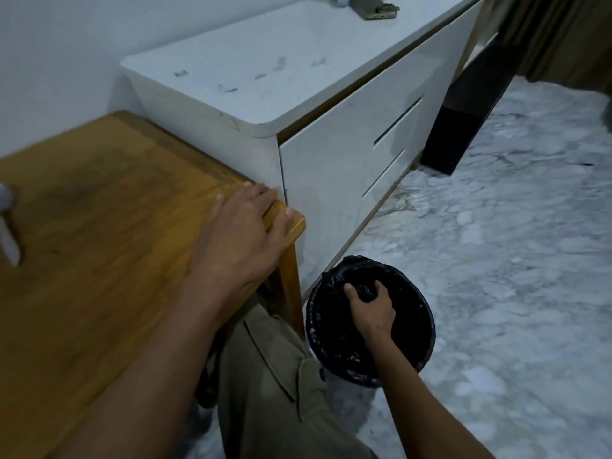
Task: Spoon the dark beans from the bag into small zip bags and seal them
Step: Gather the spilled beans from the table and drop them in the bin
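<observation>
My left hand (245, 233) rests flat on the right corner of the wooden table (99, 233), fingers spread over its edge. My right hand (371, 304) reaches down into a round bin lined with a black plastic bag (407, 336) on the floor beside the table. Its fingers curl round a bunched dark lump of plastic inside the bin. No beans, spoon or small zip bags show in this view.
A white cabinet with drawers (347, 167) stands right behind the table and bin. A grey handle-like object (8, 223) lies at the table's left edge. Marble floor (496, 243) stretches to the right. A dark furniture leg (463, 120) stands further back.
</observation>
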A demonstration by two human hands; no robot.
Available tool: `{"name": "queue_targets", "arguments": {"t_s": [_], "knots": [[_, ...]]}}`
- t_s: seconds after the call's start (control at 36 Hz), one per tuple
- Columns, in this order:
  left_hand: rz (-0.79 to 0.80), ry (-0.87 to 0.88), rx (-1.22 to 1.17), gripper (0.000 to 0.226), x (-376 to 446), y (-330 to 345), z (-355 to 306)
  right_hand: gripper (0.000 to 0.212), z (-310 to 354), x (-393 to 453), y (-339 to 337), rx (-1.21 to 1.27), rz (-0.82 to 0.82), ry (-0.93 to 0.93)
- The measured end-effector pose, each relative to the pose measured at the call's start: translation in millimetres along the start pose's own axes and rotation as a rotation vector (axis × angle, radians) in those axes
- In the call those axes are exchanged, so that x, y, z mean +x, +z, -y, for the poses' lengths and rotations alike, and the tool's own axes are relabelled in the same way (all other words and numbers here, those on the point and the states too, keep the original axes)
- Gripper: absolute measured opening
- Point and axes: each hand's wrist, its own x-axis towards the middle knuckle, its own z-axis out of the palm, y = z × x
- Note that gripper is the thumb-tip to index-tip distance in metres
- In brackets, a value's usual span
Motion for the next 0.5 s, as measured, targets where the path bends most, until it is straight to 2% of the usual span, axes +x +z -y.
{"name": "queue_targets", "arguments": {"t_s": [0.11, 0.25, 0.39, 0.5], "knots": [[-0.003, 0.007, -0.027, 0.055, -1.7, -0.8, 1.3, 0.082, 25.2, -19.5, -3.1, 0.072, -0.002, -0.068], [-0.054, 0.003, -0.046, 0.051, -9.5, -3.7, 2.9, 0.06, 71.8, -67.7, -13.1, 0.233, -0.047, -0.202], [-0.089, -0.037, -0.078, 0.05, -29.1, -10.1, 9.1, 0.042, 116.4, -125.2, -20.1, 0.353, -0.151, -0.479], [-0.125, -0.104, -0.109, 0.047, -58.4, -23.6, 23.3, 0.034, 146.5, -169.4, -15.4, 0.343, -0.132, -0.747]]}}
